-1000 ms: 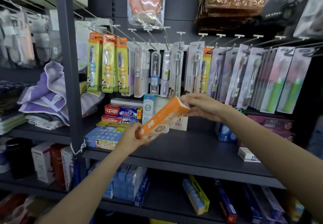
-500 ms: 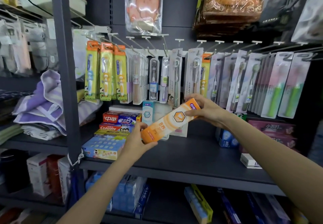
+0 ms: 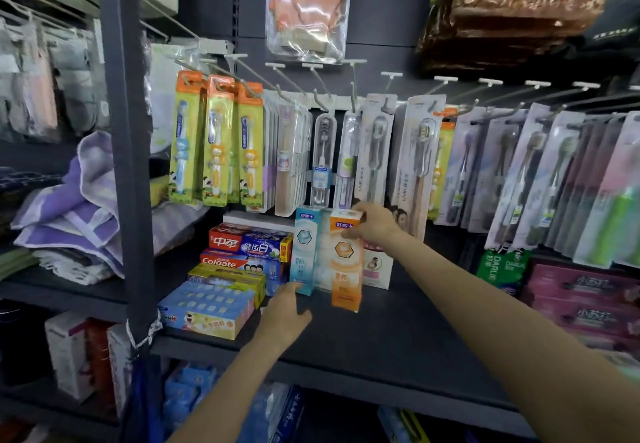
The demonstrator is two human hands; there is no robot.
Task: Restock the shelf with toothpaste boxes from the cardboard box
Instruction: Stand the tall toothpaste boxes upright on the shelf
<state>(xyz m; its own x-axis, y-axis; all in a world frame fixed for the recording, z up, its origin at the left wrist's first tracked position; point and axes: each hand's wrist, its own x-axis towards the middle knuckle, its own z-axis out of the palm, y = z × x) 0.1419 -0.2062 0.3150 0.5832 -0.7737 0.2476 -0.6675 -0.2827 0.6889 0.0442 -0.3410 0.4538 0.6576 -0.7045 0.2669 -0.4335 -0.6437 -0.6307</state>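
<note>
An orange toothpaste box (image 3: 346, 262) stands upright on the dark shelf (image 3: 398, 335), right beside an upright light-blue toothpaste box (image 3: 304, 252). My right hand (image 3: 372, 223) grips the top of the orange box. My left hand (image 3: 285, 311) hovers low over the shelf, fingers relaxed, its fingertips near the foot of the blue box and holding nothing. The cardboard box is out of view.
Stacked toothpaste boxes (image 3: 242, 255) lie at the shelf's left end by the grey upright post (image 3: 128, 165). Toothbrush packs (image 3: 346, 155) hang on hooks just above. Green and pink boxes (image 3: 571, 290) sit at the right. Folded towels (image 3: 69, 214) fill the left bay.
The orange box went from tilted in both hands to standing upright on the shelf. My left hand let go of it and dropped lower. My right hand still holds its top.
</note>
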